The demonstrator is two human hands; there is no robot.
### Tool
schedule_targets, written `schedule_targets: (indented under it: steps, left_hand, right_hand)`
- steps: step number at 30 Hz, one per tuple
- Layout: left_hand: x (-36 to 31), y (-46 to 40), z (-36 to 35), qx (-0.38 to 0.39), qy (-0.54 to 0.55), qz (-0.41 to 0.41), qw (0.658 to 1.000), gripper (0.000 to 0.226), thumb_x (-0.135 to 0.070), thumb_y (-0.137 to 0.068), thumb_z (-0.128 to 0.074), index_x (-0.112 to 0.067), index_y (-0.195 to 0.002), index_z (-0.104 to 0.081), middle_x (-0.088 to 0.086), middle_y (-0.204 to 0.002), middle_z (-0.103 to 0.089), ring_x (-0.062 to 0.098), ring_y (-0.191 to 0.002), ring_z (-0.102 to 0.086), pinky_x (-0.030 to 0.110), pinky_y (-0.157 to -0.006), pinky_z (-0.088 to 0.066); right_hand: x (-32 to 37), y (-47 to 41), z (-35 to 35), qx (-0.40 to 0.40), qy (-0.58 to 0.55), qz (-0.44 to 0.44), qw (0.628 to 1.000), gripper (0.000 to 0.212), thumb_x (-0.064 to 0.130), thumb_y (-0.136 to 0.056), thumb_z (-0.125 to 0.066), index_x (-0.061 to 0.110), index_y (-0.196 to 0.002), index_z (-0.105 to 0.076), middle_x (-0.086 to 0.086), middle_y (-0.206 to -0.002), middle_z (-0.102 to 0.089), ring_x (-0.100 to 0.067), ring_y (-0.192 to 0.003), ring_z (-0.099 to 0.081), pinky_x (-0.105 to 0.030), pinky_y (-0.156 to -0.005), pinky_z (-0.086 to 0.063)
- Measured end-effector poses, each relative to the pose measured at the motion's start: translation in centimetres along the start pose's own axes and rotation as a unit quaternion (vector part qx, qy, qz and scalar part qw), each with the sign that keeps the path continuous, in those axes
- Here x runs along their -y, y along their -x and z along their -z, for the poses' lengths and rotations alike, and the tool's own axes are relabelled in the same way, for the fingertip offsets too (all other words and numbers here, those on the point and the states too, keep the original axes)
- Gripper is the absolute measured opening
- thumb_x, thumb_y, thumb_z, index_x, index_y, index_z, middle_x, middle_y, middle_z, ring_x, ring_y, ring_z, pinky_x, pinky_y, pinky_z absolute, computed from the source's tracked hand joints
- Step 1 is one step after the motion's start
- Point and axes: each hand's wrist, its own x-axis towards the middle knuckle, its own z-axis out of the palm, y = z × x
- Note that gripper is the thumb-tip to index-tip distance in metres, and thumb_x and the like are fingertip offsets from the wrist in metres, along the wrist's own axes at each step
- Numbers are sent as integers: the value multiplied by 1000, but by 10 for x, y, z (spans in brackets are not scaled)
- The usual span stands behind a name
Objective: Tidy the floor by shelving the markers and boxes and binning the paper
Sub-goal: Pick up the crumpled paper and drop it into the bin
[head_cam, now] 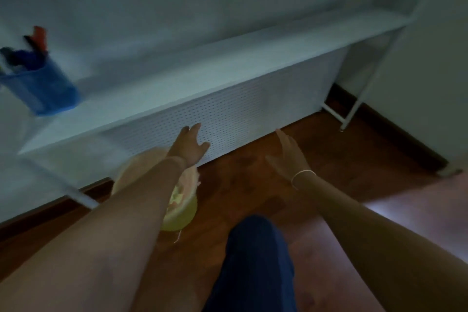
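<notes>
Both forearms are left bare, no sleeves being seen. A thin pale band (302, 175) is worn at the wrist just behind the right hand (288, 152). The leg (255, 261) below that band is covered in dark blue fabric

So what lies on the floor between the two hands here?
Head view: only bare wooden floor lies between the left hand and right hand; both are empty.
</notes>
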Motion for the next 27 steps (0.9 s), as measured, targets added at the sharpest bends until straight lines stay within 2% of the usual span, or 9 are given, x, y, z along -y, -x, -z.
schedule_targets:
  steps: [5, 8, 14, 22, 25, 27]
  left_hand:
    - [-121, -4, -70, 63, -31, -104, 992, 69, -31, -95, -53, -17, -152, -17, 13, -160, -13, 27, -147, -17, 37, -119, -17]
    - [-200, 10, -136, 110, -55, -168, 978, 67, -32, -94, -53, -17, -151, -21, 11, -158, -19, 26, -144, -25, 35, -116, -22]
    - [-325, 63, -290, 222, -118, -254, 934, 67, -31, -93, -56, -22, -150, -24, 11, -160, -15, 25, -147, -19, 34, -116, -22]
    - [-388, 113, -451, 329, -228, -298, 867, 70, -31, -91, -58, -18, -151, -23, 13, -159, -16, 24, -148, -18, 28, -116, -19]
    - [-389, 117, -496, 348, -244, -303, 853, 71, -30, -91, -59, -18, -150, -23, 14, -159, -17, 24, -147, -19, 30, -117, -19]
    - [-384, 118, -523, 369, -253, -293, 845, 71, -30, -91, -59, -18, -150, -23, 13, -159, -16, 25, -148, -18, 32, -117, -20]
  right_hand:
    - [-91, 35, 94, -86, 3, -84, 993, 77, 13, -86, -62, 21, -150, -20, -12, -156, -20, -25, -141, -30, -32, -109, -31]
    - [-161, 72, 150, -136, -2, -137, 981, 78, 16, -85, -65, 21, -149, -21, -10, -156, -22, -24, -139, -34, -29, -109, -31]
    - [-312, 153, 235, -210, -18, -272, 939, 73, 19, -86, -61, 20, -148, -24, -7, -154, -25, -25, -133, -41, -32, -102, -37]
    - [-468, 211, 250, -224, -105, -399, 883, 77, 20, -83, -66, 19, -148, -24, -11, -154, -21, -31, -133, -39, -37, -106, -35]
    - [-499, 211, 240, -214, -131, -411, 876, 74, 19, -82, -65, 19, -146, -28, -13, -150, -24, -37, -122, -50, -47, -100, -44]
    - [-519, 206, 231, -197, -137, -420, 875, 74, 20, -81, -66, 21, -146, -29, -11, -150, -25, -37, -121, -51, -48, -99, -45]
